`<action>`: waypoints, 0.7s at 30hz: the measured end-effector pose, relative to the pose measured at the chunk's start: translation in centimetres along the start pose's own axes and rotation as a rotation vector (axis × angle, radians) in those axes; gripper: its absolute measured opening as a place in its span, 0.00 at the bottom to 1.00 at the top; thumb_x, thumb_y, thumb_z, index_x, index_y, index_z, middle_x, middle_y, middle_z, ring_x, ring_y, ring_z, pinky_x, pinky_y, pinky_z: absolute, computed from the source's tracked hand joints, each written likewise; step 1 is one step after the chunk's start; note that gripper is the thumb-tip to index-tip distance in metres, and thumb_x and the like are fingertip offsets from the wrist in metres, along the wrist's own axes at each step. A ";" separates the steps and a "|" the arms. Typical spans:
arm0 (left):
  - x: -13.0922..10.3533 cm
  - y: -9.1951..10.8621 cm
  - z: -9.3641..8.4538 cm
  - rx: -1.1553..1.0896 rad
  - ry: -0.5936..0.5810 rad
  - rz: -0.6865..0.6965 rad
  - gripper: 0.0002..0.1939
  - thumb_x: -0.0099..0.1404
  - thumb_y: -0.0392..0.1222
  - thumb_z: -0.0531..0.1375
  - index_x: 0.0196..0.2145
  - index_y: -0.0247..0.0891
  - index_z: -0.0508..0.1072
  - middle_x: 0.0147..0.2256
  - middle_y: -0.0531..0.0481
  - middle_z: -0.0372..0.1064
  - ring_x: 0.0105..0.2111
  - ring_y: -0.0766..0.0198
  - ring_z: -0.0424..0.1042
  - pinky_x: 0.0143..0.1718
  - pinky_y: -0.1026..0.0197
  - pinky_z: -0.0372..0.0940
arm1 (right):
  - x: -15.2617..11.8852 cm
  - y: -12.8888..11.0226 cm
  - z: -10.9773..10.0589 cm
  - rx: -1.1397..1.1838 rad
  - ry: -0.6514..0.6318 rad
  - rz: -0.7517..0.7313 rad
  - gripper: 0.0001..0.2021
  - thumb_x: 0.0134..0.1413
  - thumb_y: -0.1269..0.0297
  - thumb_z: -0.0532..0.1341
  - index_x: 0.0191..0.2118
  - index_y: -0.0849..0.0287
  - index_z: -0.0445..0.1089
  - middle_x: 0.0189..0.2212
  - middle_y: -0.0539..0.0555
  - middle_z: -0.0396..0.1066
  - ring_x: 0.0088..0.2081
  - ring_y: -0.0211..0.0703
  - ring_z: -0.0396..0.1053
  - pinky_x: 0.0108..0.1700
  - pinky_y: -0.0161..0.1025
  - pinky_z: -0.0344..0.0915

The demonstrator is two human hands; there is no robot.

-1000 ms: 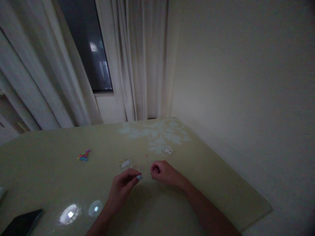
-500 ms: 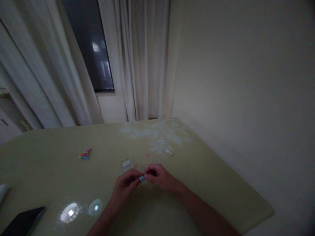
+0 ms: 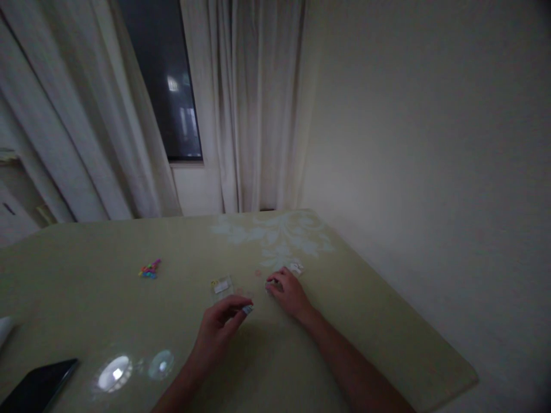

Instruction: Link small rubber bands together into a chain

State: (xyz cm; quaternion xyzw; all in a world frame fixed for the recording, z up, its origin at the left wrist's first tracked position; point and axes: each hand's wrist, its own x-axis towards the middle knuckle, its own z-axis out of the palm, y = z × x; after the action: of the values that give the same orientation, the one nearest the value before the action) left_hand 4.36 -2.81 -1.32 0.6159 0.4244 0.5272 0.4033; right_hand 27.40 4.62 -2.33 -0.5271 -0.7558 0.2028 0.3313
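Observation:
Above the table, my left hand (image 3: 221,318) pinches a small whitish-blue piece (image 3: 247,309) between thumb and fingertips; its kind is too small to make out. Farther forward and to the right, my right hand (image 3: 289,292) is down at the tabletop with thumb and forefinger curled round a small pale ring (image 3: 267,285). The fingers partly cover that ring. Just beyond my left hand lies a clear packet (image 3: 221,285) with a white label and a yellow bit. A tiny orange-pink ring (image 3: 257,273) rests left of my right fingertips.
A white cut-out piece (image 3: 297,267) lies behind my right hand. Bright multicoloured little pieces (image 3: 149,269) are heaped at the left. A dark flat device (image 3: 41,385) sits at the near left corner of the table (image 3: 365,321). A wall (image 3: 422,172) borders the right side.
My right hand has left the small piece and moved forward and right to the pale ring on the table. My left hand keeps the small piece in nearly the same place.

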 end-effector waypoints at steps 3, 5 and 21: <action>0.1 0.0 0.0 0.034 -0.001 0.006 0.12 0.64 0.50 0.68 0.38 0.40 0.84 0.37 0.44 0.83 0.36 0.55 0.81 0.38 0.61 0.74 | 0.1 -0.7 0.5 -0.053 -0.034 -0.016 0.04 0.61 0.71 0.67 0.41 0.60 0.78 0.42 0.55 0.71 0.45 0.44 0.71 0.49 0.36 0.64; 0.1 0.0 0.0 0.036 0.008 -0.004 0.12 0.64 0.51 0.67 0.38 0.40 0.84 0.36 0.44 0.82 0.36 0.56 0.81 0.38 0.61 0.74 | 0.2 -1.0 0.6 -0.113 -0.060 -0.032 0.04 0.62 0.73 0.65 0.39 0.60 0.78 0.42 0.56 0.71 0.45 0.43 0.70 0.49 0.36 0.63; 0.0 0.0 0.0 0.031 0.024 -0.010 0.15 0.64 0.54 0.68 0.37 0.40 0.83 0.35 0.44 0.82 0.36 0.56 0.80 0.38 0.60 0.74 | -0.3 -0.6 1.1 -0.233 -0.015 0.038 0.02 0.56 0.69 0.67 0.35 0.60 0.75 0.39 0.56 0.72 0.43 0.46 0.70 0.47 0.38 0.64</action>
State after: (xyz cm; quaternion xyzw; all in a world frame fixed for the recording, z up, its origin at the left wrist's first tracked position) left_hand 4.34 -2.80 -1.34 0.6135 0.4406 0.5257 0.3913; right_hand 26.32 4.15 -2.82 -0.5749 -0.7665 0.1235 0.2582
